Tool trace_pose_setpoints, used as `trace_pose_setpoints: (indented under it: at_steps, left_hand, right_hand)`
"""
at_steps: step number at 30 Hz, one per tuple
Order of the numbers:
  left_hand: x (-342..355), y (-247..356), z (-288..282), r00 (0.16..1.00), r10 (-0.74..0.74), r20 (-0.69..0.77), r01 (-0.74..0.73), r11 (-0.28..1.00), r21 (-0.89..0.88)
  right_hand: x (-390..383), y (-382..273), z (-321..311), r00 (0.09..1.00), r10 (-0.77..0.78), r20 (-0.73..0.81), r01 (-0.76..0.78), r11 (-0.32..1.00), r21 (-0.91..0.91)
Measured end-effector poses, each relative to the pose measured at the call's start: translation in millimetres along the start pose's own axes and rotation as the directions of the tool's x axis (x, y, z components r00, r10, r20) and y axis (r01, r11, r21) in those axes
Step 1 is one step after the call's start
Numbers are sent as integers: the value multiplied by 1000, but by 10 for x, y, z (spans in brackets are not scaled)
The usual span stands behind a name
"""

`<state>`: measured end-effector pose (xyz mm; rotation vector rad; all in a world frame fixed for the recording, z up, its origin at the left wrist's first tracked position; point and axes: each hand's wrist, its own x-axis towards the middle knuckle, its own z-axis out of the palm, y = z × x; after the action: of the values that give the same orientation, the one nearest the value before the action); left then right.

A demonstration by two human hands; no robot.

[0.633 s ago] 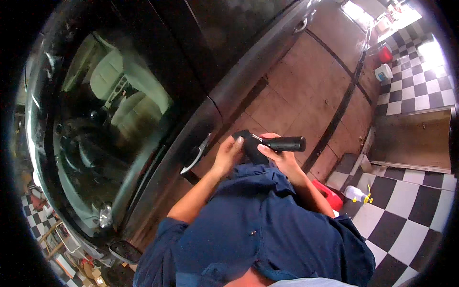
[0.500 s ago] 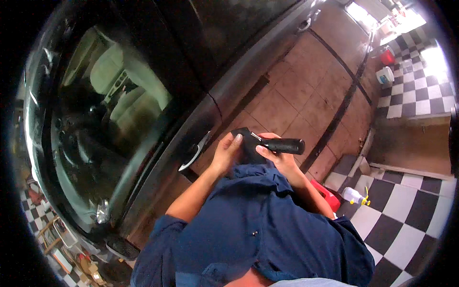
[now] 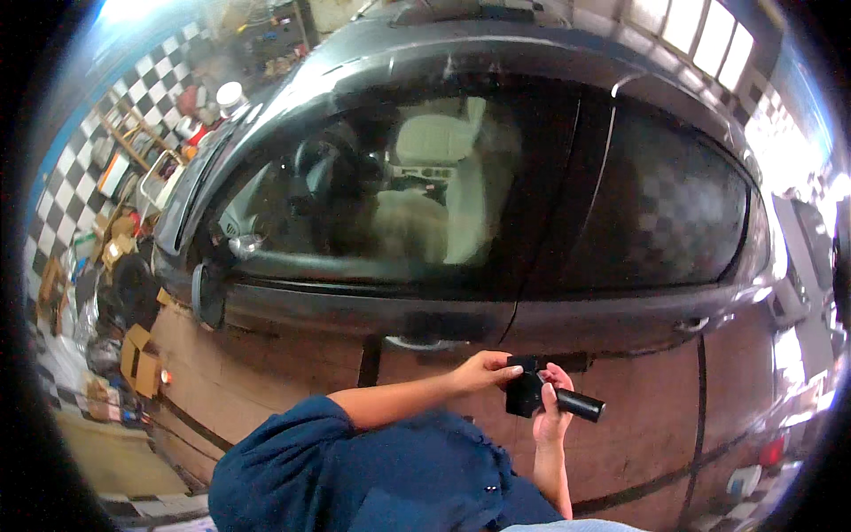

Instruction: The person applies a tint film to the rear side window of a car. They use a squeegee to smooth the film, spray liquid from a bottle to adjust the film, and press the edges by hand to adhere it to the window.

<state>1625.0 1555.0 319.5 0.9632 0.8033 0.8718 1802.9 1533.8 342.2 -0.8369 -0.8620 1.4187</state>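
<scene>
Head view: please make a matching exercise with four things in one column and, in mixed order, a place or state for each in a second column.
Things:
1. black handheld tool
2. left hand
3. front seat
4. cardboard box

Places or states:
A. pale, seen through the car's side window
B. on the floor near the car's front, at picture left
C. held in front of the car door
D. fingertips touching the tool's upper end

Pairs: 1-C, 2-D, 3-A, 4-B

Brown cardboard boxes (image 3: 135, 356) on the floor at left, beside the car.
</scene>
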Motion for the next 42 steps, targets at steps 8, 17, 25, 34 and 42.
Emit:
trace_pose_setpoints:
  at_steps: [8,17,25,34,42]
  left_hand:
    - [-51,1431,-794,792,428,-436,-485,874,-22]
    - [-206,3028,-1584,405,540,-738,-891,416,-184]
    - [-95,3189,-1922,431,486,-760,-889,375,-264]
    - [-98,3320,-1945,336,515,-789,-907,404,-122]
    - [-17,3419,-2061,322,486,-812,-901,422,-105]
  right_hand:
    - [969,-839,587,866,-348,360,484,767,-421]
    - [3074,-2741,2605,-9,-562,827,764,-537,-357]
    - [4954,-2788,3107,430,-373,822,382,-750,-540]
    - [6005,-2653,3203,627,-332,705,291,-740,-607]
    - [6333,-3054,3085,852,180,491,523,-242,-817]
